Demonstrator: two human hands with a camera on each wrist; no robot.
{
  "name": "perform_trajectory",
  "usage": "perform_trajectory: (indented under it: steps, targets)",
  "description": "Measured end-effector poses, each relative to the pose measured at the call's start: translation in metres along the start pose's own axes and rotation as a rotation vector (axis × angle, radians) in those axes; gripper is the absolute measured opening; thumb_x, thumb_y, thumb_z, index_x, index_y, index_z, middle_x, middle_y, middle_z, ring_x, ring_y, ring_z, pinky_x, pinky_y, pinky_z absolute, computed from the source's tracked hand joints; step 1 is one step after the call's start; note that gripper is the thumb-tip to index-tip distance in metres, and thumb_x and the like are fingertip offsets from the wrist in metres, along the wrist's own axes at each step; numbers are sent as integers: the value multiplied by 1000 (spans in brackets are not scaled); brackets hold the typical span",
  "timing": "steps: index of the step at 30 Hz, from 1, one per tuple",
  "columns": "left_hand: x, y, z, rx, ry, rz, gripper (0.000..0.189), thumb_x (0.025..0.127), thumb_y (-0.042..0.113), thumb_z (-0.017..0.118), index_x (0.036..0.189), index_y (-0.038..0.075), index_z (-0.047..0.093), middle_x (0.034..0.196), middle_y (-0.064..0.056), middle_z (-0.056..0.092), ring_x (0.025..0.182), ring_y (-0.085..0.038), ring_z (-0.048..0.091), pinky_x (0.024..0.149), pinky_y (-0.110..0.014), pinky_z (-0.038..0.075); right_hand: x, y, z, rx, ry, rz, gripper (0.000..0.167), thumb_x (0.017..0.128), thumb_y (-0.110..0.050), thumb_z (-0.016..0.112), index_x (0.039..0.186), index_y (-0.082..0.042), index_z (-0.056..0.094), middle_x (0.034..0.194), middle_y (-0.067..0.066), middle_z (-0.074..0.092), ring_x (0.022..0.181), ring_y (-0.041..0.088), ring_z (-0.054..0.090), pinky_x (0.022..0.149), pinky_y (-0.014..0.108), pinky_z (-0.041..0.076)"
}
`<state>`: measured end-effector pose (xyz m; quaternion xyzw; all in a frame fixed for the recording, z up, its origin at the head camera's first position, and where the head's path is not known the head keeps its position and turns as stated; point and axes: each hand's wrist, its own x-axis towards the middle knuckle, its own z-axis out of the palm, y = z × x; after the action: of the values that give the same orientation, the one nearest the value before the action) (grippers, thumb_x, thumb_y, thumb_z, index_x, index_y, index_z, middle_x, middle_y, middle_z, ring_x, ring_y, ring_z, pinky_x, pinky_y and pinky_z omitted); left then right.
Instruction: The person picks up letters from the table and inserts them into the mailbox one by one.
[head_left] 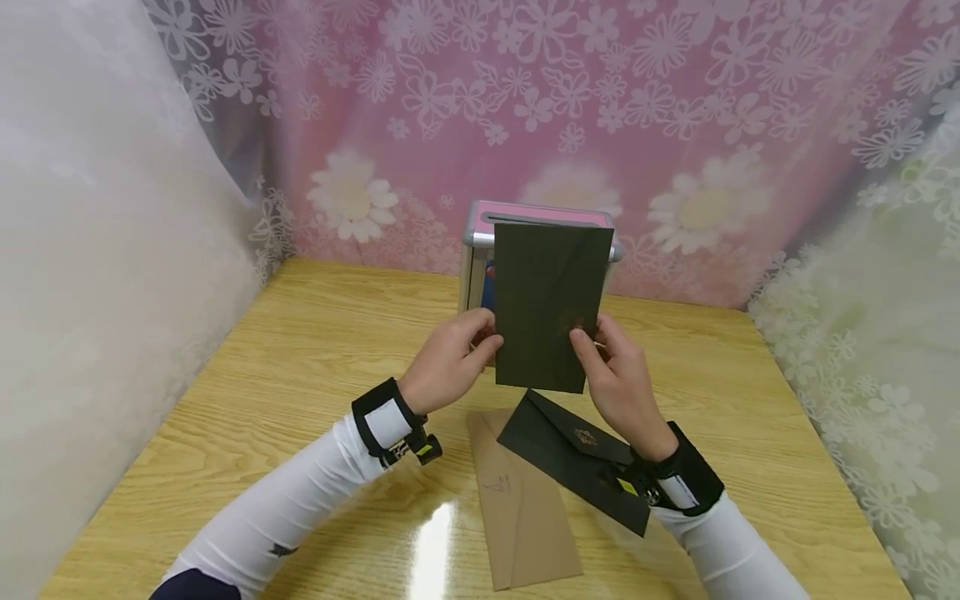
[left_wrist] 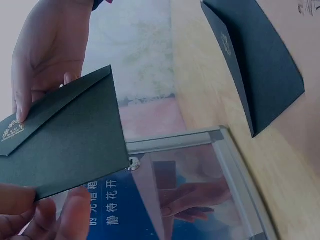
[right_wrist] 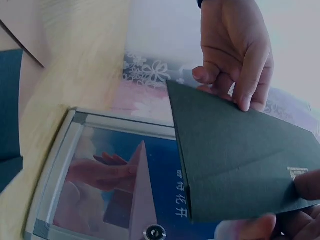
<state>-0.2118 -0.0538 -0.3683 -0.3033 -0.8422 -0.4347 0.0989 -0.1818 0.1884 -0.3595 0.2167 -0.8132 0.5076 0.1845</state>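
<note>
Dark envelope (head_left: pixel 551 292), held near-upright just in front of slotted box (head_left: pixel 474 271) at 12 o'clock. Left grip (head_left: pixel 446 358), 8 o'clock, and right grip (head_left: pixel 621 387), 4 o'clock, each pinch one long edge. Sound handling, as judged: light, even pressure, paper unbent. Wood-grain counter (head_left: pixel 322 333): second dark envelope (head_left: pixel 562 454) overlaps brown envelope (head_left: pixel 525 517), near 6 o'clock. Floral pink curtain (head_left: pixel 465 133), 12 o'clock; pale cloth (head_left: pixel 112 167), 9 o'clock.

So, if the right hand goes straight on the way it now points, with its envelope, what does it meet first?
Likely the pink-topped box behind the dark envelope that the right hand holds; the gap between them is hard to judge.
</note>
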Motion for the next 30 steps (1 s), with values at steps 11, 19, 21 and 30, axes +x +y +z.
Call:
perform_trajectory:
  steps: [11, 19, 21, 30]
  targets:
    - [18, 9, -18, -56, 105, 72, 11, 105, 13, 52, 108, 7, 62, 89, -3, 59, 71, -20, 62, 65, -29, 51, 14, -7, -10, -21, 23, -30, 26, 105, -11, 54, 129, -4, 57, 104, 10, 65, 71, 11, 52, 63, 24, 44]
    - [46, 21, -37, -14, 184, 150, 13, 104, 10, 55, 111, 4, 64, 90, -6, 62, 71, -14, 60, 65, -29, 52, 44, -29, -19, -82, 86, -120, 25, 101, -4, 58, 126, -1, 62, 102, 16, 68, 92, 12, 61, 71, 25, 46]
    - [54, 24, -40, -14, 199, 164, 13, 104, 9, 55, 112, 4, 64, 90, -7, 62, 70, -14, 59, 64, -28, 52, 50, -43, -21, -81, 98, -138, 24, 101, -2, 57, 124, 4, 60, 102, 20, 67, 91, 15, 60, 72, 24, 46]
    - [89, 42, -63, 90, 275, 183, 21, 103, 12, 57, 120, 5, 67, 97, -8, 66, 74, -15, 62, 70, -27, 54, 88, -45, -31, -89, 180, -163, 21, 102, -9, 58, 119, 3, 61, 94, 16, 65, 82, 11, 55, 67, 21, 42]
